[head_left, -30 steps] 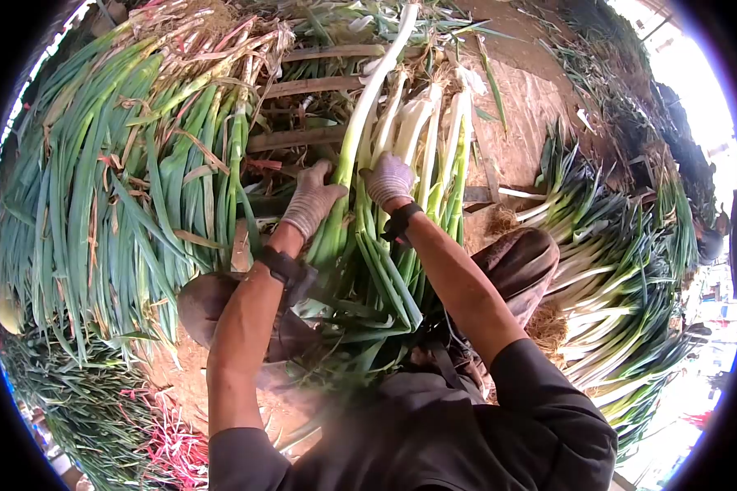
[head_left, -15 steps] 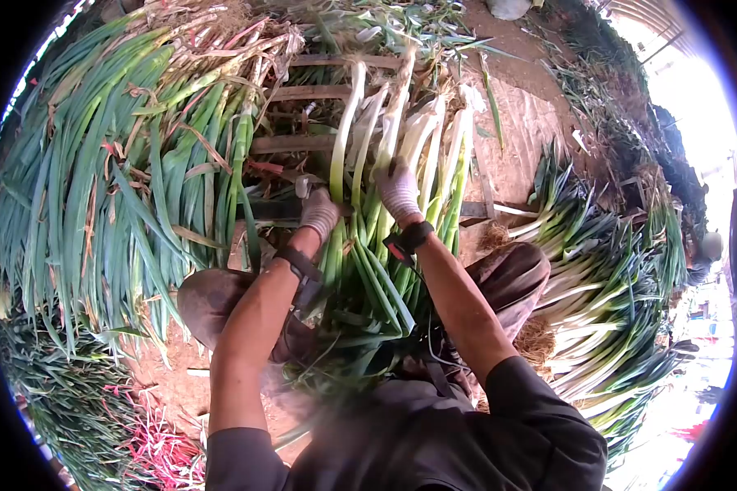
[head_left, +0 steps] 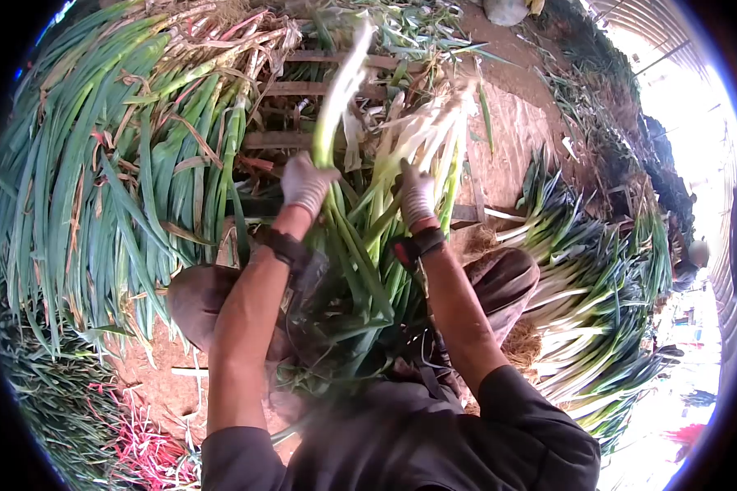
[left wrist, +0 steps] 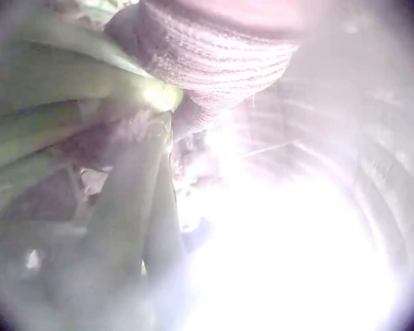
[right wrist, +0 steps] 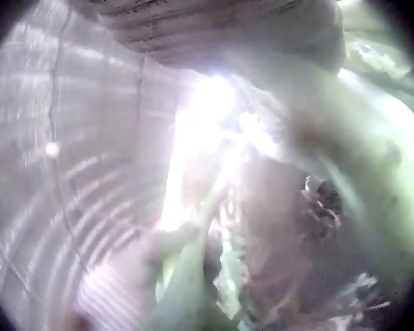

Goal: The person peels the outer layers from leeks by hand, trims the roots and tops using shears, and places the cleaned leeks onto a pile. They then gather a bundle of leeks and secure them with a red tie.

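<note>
In the head view my left hand (head_left: pixel 307 182), in a pale knitted glove, grips a thick green onion (head_left: pixel 326 135). Its white end points up and is blurred; its green leaves trail down toward my lap. Close by on the right, my gloved right hand (head_left: pixel 418 195) is curled at the stalks of a bunch of green onions (head_left: pixel 434 139) lying between my knees. In the right wrist view a broad stalk (right wrist: pixel 393 186) runs out from under the right glove (right wrist: pixel 228 34). The left wrist view shows the left glove (left wrist: pixel 214 58) against green leaves (left wrist: pixel 69 89), with strong glare.
A large heap of green onions (head_left: pixel 65 188) lies at the left. Another pile (head_left: pixel 598 286) with white stems is beside my right knee (head_left: pixel 499 282). Wooden slats (head_left: pixel 282 139) lie ahead, and red ties (head_left: pixel 143 442) are at lower left.
My left hand has moved slightly left and up, lifting the thick green onion away from the bunch. My right hand has shifted a little right, and the bunch's white ends have swung rightward.
</note>
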The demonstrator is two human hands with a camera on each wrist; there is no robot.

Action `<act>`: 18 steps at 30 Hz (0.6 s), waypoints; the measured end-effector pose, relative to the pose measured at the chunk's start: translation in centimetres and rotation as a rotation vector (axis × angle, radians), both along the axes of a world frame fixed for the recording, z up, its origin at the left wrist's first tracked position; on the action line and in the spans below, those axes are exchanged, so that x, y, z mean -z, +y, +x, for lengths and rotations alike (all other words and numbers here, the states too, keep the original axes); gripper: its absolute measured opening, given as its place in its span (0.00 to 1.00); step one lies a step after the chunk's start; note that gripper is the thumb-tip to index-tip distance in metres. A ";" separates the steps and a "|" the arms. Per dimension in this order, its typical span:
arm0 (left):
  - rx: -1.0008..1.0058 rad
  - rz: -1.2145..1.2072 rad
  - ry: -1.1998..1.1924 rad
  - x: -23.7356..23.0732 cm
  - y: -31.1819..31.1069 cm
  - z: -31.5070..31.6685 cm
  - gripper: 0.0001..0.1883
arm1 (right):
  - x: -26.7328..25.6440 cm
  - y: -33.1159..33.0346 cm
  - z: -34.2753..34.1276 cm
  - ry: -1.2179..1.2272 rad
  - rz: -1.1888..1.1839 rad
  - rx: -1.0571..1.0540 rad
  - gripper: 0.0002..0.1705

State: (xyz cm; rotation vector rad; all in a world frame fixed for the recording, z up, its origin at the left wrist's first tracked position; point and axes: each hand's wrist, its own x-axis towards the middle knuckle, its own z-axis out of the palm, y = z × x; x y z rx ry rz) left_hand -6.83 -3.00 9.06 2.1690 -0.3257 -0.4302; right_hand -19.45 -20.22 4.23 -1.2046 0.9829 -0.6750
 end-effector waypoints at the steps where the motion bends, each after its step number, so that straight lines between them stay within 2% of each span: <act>1: -0.030 -0.108 0.045 -1.7 0.9 0.7 0.19 | -0.4 -0.6 -0.2 -0.049 0.078 -0.027 0.18; 2: -0.060 -0.219 0.089 -2.6 1.7 1.5 0.17 | -0.7 -1.1 -0.2 -0.100 0.152 -0.053 0.17; 3: -0.067 -0.285 0.061 -2.9 2.4 2.2 0.17 | -1.0 -1.4 0.3 -0.016 0.137 -0.115 0.17; 4: -0.016 -0.284 -0.023 -2.7 2.9 2.9 0.20 | -0.8 -2.0 0.3 0.065 0.083 -0.309 0.21; 6: -0.018 -0.328 0.122 -2.7 3.5 2.4 0.22 | -3.7 -1.2 1.2 0.173 0.086 -0.351 0.27; 8: 0.036 -0.353 0.213 -3.5 3.6 0.1 0.24 | -3.2 -1.0 3.0 0.191 0.006 -0.287 0.30; 9: -0.018 -0.305 0.338 -5.5 3.2 -1.4 0.25 | -3.7 0.2 3.8 0.168 -0.009 -0.239 0.34; 10: 0.035 -0.318 0.291 -3.6 2.9 -1.5 0.28 | -4.3 0.9 4.4 0.211 0.020 -0.295 0.36; 12: 0.224 -0.330 0.220 1.3 2.3 -0.7 0.28 | -0.5 0.9 6.3 0.158 -0.012 -0.342 0.38; 13: 0.270 -0.333 0.282 1.4 2.1 -0.9 0.28 | -3.9 3.2 5.6 0.207 -0.118 -0.421 0.40; 14: 0.316 -0.334 0.345 1.4 2.0 -1.3 0.27 | -3.2 3.6 5.7 0.295 -0.371 -0.423 0.40; 16: 0.349 -0.375 0.441 0.7 2.1 -2.1 0.27 | -0.2 3.2 6.8 0.187 -0.286 -0.343 0.38; 17: 0.335 -0.416 0.476 -0.5 2.4 -2.9 0.27 | -0.1 3.5 6.9 0.177 -0.208 -0.271 0.32; 18: 0.322 -0.457 0.510 -1.2 2.6 -3.5 0.26 | 0.0 3.6 6.7 0.228 -0.316 -0.309 0.30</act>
